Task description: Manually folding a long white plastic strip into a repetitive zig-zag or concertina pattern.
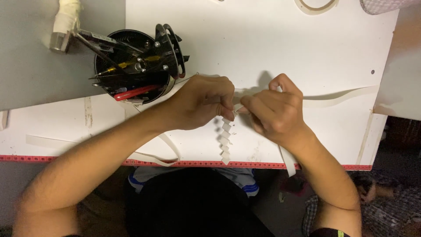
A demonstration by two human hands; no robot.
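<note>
I see the left hand (pixel 202 102) and right hand (pixel 275 110) meeting over the white table (pixel 272 39), both pinched shut on the top of a folded paper chain (pixel 225 142), which hangs zigzag between them toward the red tape-measure edge (pixel 66 159). Loose paper strip (pixel 337 98) trails right; black tool holder (pixel 136 66) sits just left of the left hand.

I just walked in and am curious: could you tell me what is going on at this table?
A person is folding white paper strips over a white table. The left hand and right hand pinch the top of a folded zigzag chain, which hangs down toward the red tape measure along the table edge. Loose strips trail off to both sides. A black tool holder with pens and scissors stands to the left.
</note>
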